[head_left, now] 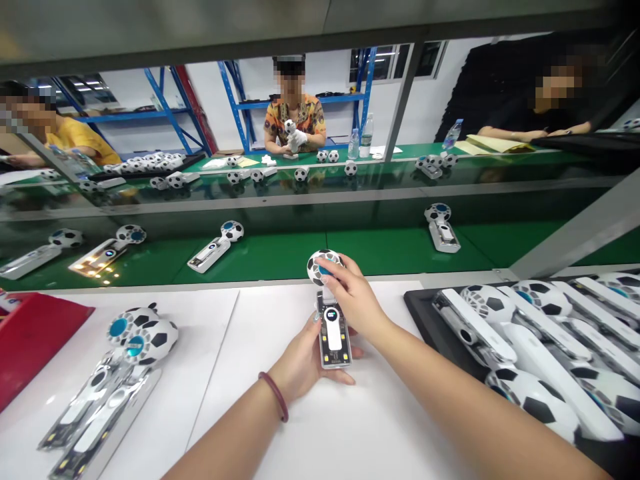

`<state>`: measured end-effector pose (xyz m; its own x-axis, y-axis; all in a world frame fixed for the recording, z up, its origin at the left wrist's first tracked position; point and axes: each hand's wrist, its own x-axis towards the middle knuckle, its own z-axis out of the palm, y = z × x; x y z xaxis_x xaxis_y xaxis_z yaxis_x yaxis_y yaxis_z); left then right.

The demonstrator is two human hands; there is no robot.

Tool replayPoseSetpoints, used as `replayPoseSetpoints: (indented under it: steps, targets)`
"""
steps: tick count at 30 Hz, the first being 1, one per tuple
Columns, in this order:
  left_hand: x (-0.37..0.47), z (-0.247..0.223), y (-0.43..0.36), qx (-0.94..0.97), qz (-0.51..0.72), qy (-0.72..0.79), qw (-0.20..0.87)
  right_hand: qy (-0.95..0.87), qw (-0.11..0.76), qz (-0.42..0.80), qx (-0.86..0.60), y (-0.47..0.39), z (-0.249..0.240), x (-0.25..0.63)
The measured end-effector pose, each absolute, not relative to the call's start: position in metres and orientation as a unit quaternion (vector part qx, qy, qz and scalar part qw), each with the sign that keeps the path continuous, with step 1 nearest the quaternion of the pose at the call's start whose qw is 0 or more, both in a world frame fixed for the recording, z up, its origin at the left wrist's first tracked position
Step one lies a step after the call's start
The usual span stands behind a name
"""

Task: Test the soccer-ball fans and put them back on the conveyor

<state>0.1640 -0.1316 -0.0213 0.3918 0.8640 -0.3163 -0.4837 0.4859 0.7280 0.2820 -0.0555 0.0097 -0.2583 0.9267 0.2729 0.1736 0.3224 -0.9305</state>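
Note:
Over the white work surface I hold a handheld fan (334, 343) with a black-and-white soccer-ball head and a see-through handle. Its small round display is lit and seems to read 100. My left hand (303, 350) wraps round the handle from the left and beneath, with a dark red band on the wrist. Across the ball head lies my right hand (357, 293), its fingers bent over the blue centre and gripping the head. The fingers partly hide the ball and the joint below it.
Two similar fans (107, 400) lie at the left, beside a red bin (40, 340). A black tray (417, 313) full of fans stands at the right. Beyond, more fans lie on a green conveyor belt (280, 247). Several people sit across it; one person (295, 123) holds a fan.

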Motion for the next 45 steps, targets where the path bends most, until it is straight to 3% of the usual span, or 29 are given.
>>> replayPoseSetpoints:
  steps: [13,24,45]
  targets:
    - [0.171,-0.016,-0.133,0.352,0.461,0.383,0.719,-0.706,0.455,0.401,-0.367,-0.065,0.017,0.284]
    - [0.167,-0.01,-0.136,0.319,0.446,0.39,0.74,-0.678,0.458,0.445,-0.365,-0.066,0.017,0.283]
    - [0.166,-0.012,-0.137,0.316,0.439,0.386,0.747,-0.704,0.435,0.422,-0.37,-0.067,0.017,0.286]
